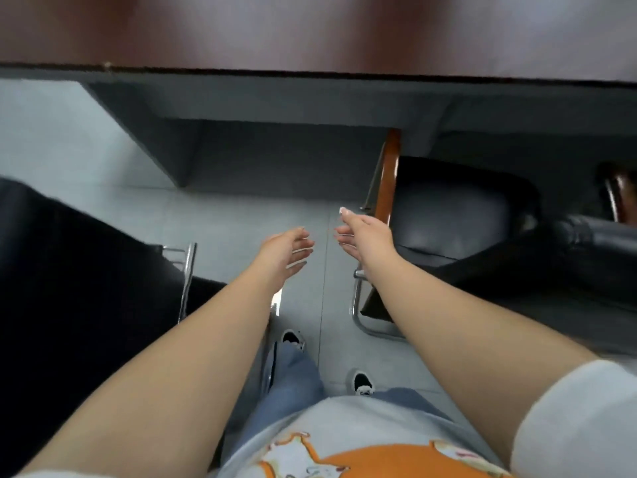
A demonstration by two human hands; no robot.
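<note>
Standing just beside the right hand (365,232), black chair (455,215) with wooden armrest (387,177), near the desk (310,29) | right hand fingers relaxed, holding nothing | left hand (286,251) likewise loose, empty, palms facing, apart | second chair (69,253) at left | tiled floor (241,219) below

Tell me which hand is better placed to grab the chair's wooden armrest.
Likely the right. The right hand hovers open close beside the wooden armrest; the left hand, also open, is across the floor gap, nearer the other chair's chrome frame.
</note>
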